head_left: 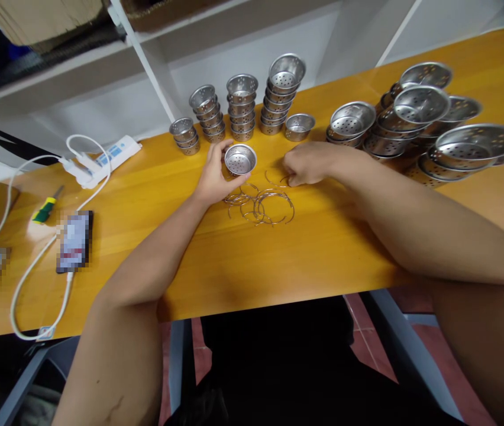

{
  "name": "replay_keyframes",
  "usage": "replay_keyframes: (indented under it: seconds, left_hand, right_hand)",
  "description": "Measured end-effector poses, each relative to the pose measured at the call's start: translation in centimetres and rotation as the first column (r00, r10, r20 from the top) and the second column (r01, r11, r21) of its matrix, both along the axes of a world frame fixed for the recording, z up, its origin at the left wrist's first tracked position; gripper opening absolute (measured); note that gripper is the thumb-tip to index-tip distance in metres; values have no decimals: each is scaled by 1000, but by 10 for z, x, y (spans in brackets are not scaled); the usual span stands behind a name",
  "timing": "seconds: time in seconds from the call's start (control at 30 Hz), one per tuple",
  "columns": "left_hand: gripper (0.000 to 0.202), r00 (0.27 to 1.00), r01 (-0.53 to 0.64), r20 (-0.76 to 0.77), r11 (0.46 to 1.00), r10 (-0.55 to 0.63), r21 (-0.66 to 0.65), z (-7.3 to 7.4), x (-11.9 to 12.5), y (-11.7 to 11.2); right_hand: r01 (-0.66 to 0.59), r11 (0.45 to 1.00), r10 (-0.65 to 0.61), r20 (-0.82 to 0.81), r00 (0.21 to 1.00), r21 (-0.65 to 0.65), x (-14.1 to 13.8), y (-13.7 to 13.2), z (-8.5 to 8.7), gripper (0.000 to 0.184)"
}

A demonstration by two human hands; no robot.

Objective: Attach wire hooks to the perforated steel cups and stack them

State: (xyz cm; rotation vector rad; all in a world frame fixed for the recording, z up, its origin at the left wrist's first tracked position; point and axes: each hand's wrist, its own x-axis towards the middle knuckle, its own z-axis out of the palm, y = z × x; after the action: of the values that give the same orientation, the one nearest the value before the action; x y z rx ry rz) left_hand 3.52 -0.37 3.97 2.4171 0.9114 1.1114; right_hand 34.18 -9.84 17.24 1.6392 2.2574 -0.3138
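Observation:
My left hand (213, 176) is wrapped round a small perforated metal cup (240, 158) standing on the wooden table (278, 260). My right hand (309, 164) rests knuckles-up just right of it, fingers curled in a pinch at the top of a loose pile of thin wire rings (261, 204); what the fingertips hold is too small to make out. The rings lie between and just in front of both hands.
Stacks of small perforated cups (242, 106) line the back of the table. Wider flanged strainer cups (420, 118) are heaped at the right. On the left lie a white power strip (101, 160) with cable, a screwdriver (45, 208) and a phone (74, 239).

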Motion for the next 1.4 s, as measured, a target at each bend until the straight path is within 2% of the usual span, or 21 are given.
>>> replay_keyframes:
  seconds: [0.27, 0.37, 0.43, 0.5, 0.6, 0.67, 0.73, 0.87, 0.93, 0.97, 1.1, 1.23, 1.3, 1.4]
  left_hand:
    - [110, 1000, 8, -5, 1000, -8, -6, 1, -2, 1]
    - [111, 998, 43, 36, 999, -42, -23, -3, -1, 5]
    - [112, 992, 73, 107, 996, -69, -41, -8, 1, 8]
    - [111, 973, 118, 210, 990, -100, -73, -16, 4, 13]
    - [108, 924, 205, 357, 966, -136, -161, -27, 8, 23]
    - [110, 896, 257, 419, 943, -150, -213, -31, 8, 31]
    - [113, 872, 284, 468, 928, -144, -243, -32, 6, 39]
    - [113, 840, 333, 533, 871, -99, -361, -30, -1, 46]
    - [111, 836, 367, 539, 838, -107, -403, -28, -1, 44]
    - [111, 835, 372, 538, 839, -115, -397, -28, 0, 43]
    - [114, 850, 354, 495, 893, -182, -279, -30, 10, 37]
    - [118, 866, 379, 425, 901, -264, -212, -34, 16, 35]
    - [118, 866, 391, 410, 900, -288, -192, -36, 17, 34]
    - [119, 868, 398, 390, 901, -307, -175, -37, 16, 34]
  right_hand:
    - [-46, 999, 47, -24, 999, 6, 17, 7, -11, 9]
    - [-41, 998, 49, -154, 987, 54, 23, 12, -12, 5]
    - [-21, 996, 49, -319, 947, 90, 28, 16, -15, 10]
    - [6, 996, 44, -528, 848, 92, 33, 20, -20, 17]
    - [32, 999, -18, -790, 613, 2, 36, 26, -31, 28]
    - [40, 996, -90, -890, 446, -81, 37, 30, -37, 38]
    - [48, 993, -120, -940, 320, -110, 36, 34, -42, 46]
    - [116, 993, -59, -980, 191, -37, 30, 35, -43, 36]
    - [122, 992, -31, -989, 143, -13, 24, 33, -43, 40]
    - [113, 994, -16, -993, 120, -2, 21, 32, -43, 43]
    - [96, 995, 29, -997, 75, 36, 13, 27, -42, 55]
    - [161, 983, 72, -994, 87, 86, 8, 23, -41, 49]
    - [192, 972, 119, -987, 105, 138, 4, 21, -41, 48]
    - [197, 955, 190, -966, 173, 223, -4, 16, -42, 52]
